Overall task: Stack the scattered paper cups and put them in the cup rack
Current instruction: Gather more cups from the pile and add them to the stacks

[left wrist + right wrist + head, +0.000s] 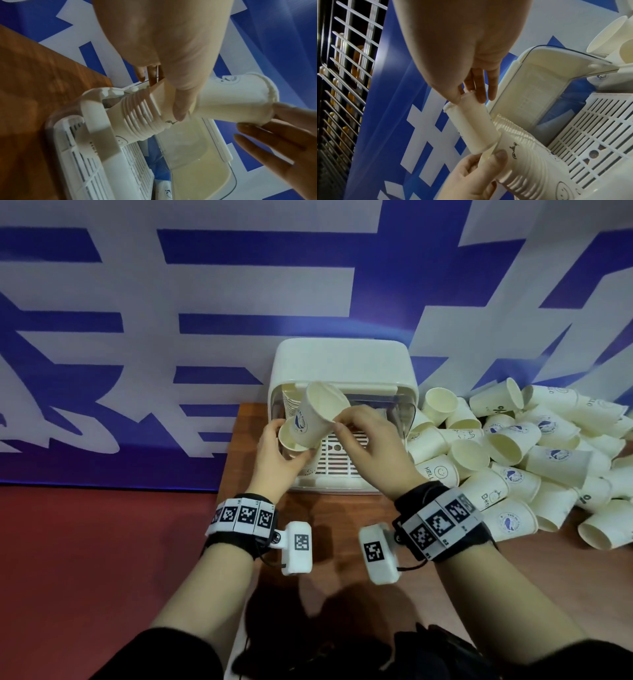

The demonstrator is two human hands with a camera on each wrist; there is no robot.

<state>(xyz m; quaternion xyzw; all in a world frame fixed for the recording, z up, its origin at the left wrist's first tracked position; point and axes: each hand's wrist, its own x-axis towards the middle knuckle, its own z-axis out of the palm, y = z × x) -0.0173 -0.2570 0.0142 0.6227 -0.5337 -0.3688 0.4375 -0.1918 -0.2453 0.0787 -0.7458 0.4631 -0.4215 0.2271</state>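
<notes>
Paper cups: one single cup (317, 416) is pinched at its rim by my right hand (371, 450), its base entering the mouth of a nested stack (137, 119). My left hand (277, 457) curls its fingers (488, 166) around the stack's open end. The stack shows roughly ten rims in the wrist views; I cannot count it exactly. It lies tilted inside one white cup rack (342, 364), whose clear lid (197, 148) is raised over a slotted tray (590, 135). The rack stands on the wooden table (342, 508). To my right, a loose heap (531, 460) of more than twenty cups lies on its sides beside the rack.
</notes>
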